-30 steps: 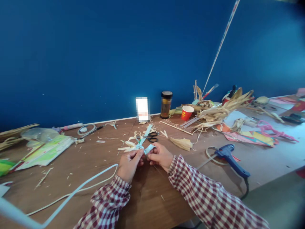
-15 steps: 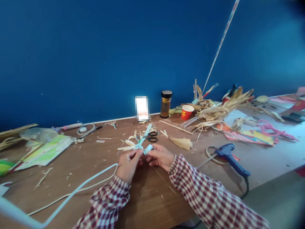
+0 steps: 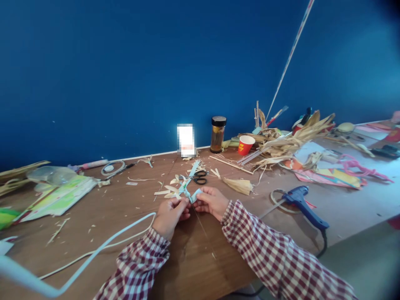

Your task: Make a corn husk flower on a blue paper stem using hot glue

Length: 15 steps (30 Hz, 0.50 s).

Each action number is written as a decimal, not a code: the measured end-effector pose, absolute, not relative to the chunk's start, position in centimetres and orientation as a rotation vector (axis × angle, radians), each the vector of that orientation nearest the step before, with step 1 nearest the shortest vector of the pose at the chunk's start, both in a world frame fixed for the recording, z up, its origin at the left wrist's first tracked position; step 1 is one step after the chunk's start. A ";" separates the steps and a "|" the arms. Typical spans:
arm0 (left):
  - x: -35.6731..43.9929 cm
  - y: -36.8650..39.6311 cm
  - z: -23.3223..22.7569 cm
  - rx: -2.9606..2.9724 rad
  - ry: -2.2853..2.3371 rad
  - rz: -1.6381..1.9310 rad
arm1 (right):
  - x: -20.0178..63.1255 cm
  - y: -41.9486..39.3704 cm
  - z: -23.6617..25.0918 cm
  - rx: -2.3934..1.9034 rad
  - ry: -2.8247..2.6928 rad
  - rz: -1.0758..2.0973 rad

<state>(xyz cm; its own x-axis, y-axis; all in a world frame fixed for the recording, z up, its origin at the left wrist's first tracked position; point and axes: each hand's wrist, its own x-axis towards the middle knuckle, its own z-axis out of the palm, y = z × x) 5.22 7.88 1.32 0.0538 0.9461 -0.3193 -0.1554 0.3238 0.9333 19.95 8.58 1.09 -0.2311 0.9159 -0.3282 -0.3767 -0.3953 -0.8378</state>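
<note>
My left hand (image 3: 168,216) is closed in a pinch at the near end of a small craft piece, a pale husk flower (image 3: 173,190) with light blue strips about its base. A pale blue strip (image 3: 196,195) bends between my two hands. Its free side is pinched between the thumb and fingers of my right hand (image 3: 213,202). A thin wire or thread (image 3: 203,227) runs from near my fingertips down toward the table's front. Black-handled scissors (image 3: 200,178) lie just beyond, their blades hidden behind the piece.
A blue glue gun (image 3: 303,204) lies right of my right sleeve. A lidded jar (image 3: 218,135), a red paper cup (image 3: 246,146) and dried corn husks (image 3: 281,146) stand or lie at the back. A white bent tube (image 3: 106,243) crosses the left front of the brown table (image 3: 118,208).
The blue strip between my hands has unfolded into a wider bend. My right hand has turned slightly, and the thin wire or thread has shifted left. The view has moved slightly.
</note>
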 end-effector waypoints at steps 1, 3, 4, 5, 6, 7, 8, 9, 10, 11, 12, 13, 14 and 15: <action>5.2 7.9 1.3 0.862 1.208 1.014 | 19.9 8.6 1.1 -1.059 -0.784 1.773; 5.2 7.9 1.3 0.859 1.210 1.003 | 19.9 8.6 1.1 -1.069 -0.787 1.770; 5.2 7.9 1.3 0.860 1.211 0.999 | 19.9 8.6 1.1 -1.074 -0.786 1.769; 5.2 7.9 1.4 0.861 1.214 0.994 | 19.9 8.6 1.1 -1.077 -0.785 1.768; 5.2 7.9 1.4 0.863 1.218 0.989 | 19.9 8.6 1.1 -1.080 -0.784 1.768; 5.2 7.9 1.4 0.865 1.222 0.984 | 20.0 8.6 1.1 -1.082 -0.783 1.768; 5.2 7.9 1.5 0.867 1.223 0.978 | 20.0 8.6 1.1 -1.083 -0.781 1.770; 5.2 7.9 1.5 0.870 1.226 0.974 | 20.0 8.6 1.2 -1.085 -0.779 1.771; 5.2 7.9 1.5 0.874 1.229 0.969 | 20.0 8.6 1.2 -1.086 -0.778 1.772; 5.1 7.9 1.5 0.879 1.235 0.963 | 20.0 8.6 1.2 -1.086 -0.778 1.770; 5.1 7.9 1.5 0.885 1.245 0.956 | 20.0 8.6 1.2 -1.086 -0.780 1.768; 5.1 7.9 1.5 0.893 1.259 0.946 | 20.0 8.6 1.2 -1.086 -0.782 1.764; 5.1 7.9 1.5 0.901 1.272 0.935 | 20.0 8.6 1.3 -1.086 -0.785 1.759; 5.1 7.9 1.4 0.910 1.283 0.926 | 19.9 8.5 1.3 -1.087 -0.790 1.755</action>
<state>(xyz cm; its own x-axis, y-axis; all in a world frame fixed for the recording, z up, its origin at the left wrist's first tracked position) 5.06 7.95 1.40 0.0595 0.9296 -0.3637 -0.0518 0.3667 0.9289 19.93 8.53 1.31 -0.2107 0.9177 -0.3367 -0.3560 -0.3928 -0.8479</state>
